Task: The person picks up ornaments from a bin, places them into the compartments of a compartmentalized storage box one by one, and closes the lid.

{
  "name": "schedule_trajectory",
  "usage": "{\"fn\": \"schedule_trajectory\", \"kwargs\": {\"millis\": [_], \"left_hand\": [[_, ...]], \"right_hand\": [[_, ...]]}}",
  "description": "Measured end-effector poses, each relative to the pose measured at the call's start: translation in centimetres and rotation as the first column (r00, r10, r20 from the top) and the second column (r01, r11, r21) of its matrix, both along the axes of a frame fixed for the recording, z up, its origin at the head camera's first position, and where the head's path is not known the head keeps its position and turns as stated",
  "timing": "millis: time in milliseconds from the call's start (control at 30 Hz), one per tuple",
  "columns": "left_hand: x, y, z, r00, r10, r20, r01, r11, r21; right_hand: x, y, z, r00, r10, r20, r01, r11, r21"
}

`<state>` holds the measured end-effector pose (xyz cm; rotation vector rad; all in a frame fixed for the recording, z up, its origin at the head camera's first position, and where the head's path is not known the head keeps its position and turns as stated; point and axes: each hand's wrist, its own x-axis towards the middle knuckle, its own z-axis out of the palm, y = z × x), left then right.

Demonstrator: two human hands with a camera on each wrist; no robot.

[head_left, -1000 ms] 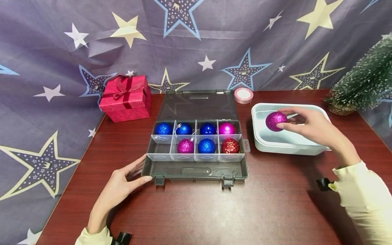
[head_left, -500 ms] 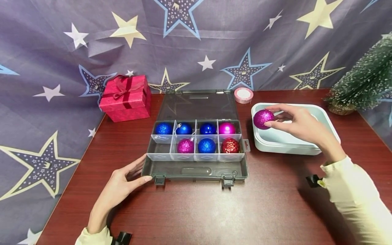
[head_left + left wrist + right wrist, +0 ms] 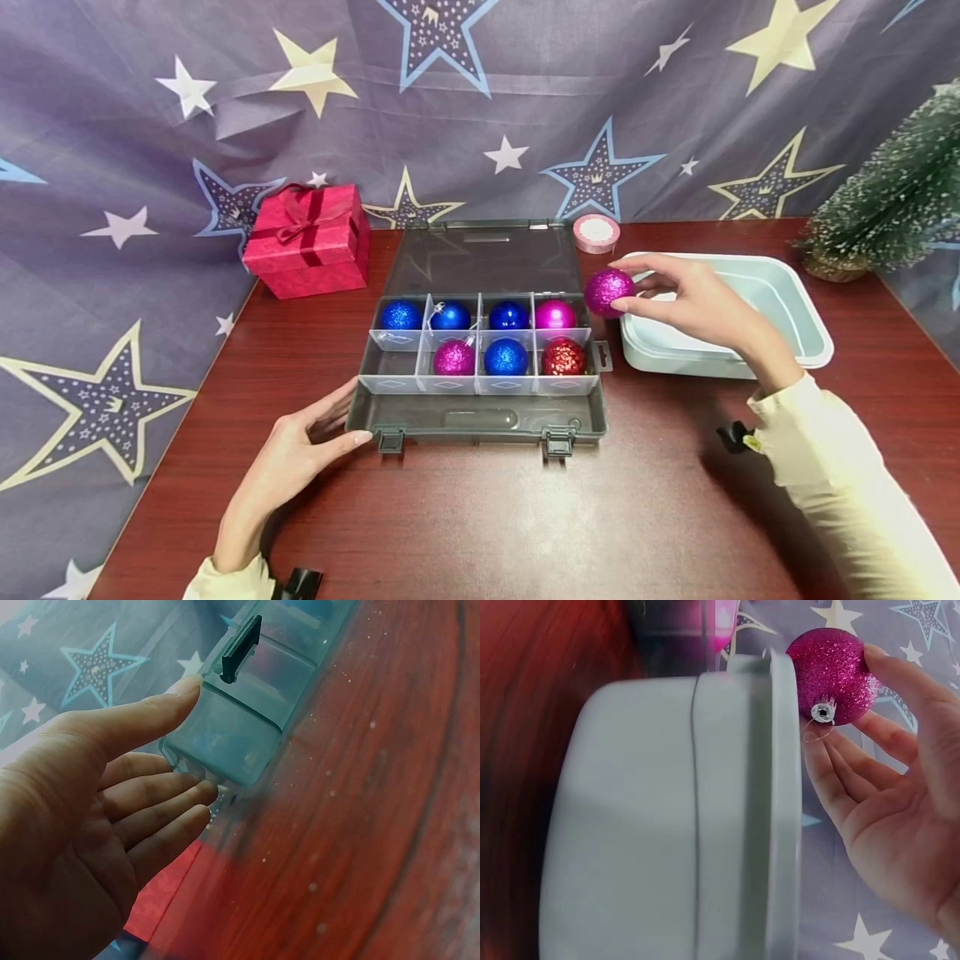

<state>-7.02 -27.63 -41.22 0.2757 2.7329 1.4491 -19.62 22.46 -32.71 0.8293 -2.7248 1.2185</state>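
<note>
My right hand (image 3: 686, 304) pinches a glittery magenta Christmas bauble (image 3: 609, 292) between thumb and fingers, above the gap between the case and the basin. Its silver cap shows in the right wrist view. A see-through grey divided case (image 3: 480, 412) lies with its lid back. In its far row sit three blue baubles (image 3: 510, 316) and a pink bauble (image 3: 556, 315). The near row has a magenta bauble (image 3: 454, 357), a blue glitter bauble (image 3: 506, 357) and a red bauble (image 3: 564, 357); its left compartment is empty. My left hand (image 3: 296, 454) rests at the case's near left corner, fingers extended.
A pale blue-white basin (image 3: 690, 360) stands right of the case. Behind are a roll of pink ribbon (image 3: 597, 233) and, at the far right, a small frosted tree (image 3: 888, 192). A red gift box (image 3: 309, 242) sits back left. Starry cloth (image 3: 510, 108) hangs behind the table.
My right hand has carried the magenta bauble leftward, from over the basin to beyond its left rim, close to the case's right side. The left hand and the case stay put.
</note>
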Motion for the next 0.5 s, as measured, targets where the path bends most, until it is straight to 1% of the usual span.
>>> {"fn": "schedule_trajectory", "kwargs": {"millis": [300,500], "left_hand": [[0.0,-0.1,0.0,1.000,0.005,0.021,-0.005,1.000,0.004],[0.0,-0.1,0.0,1.000,0.000,0.012,0.000,1.000,0.007]], "right_hand": [[-0.8,-2.5,-0.3,0.999,0.045,0.026,-0.044,0.998,-0.039],[-1.4,-3.9,-0.5,0.997,0.063,0.042,-0.061,0.997,-0.056]]}}
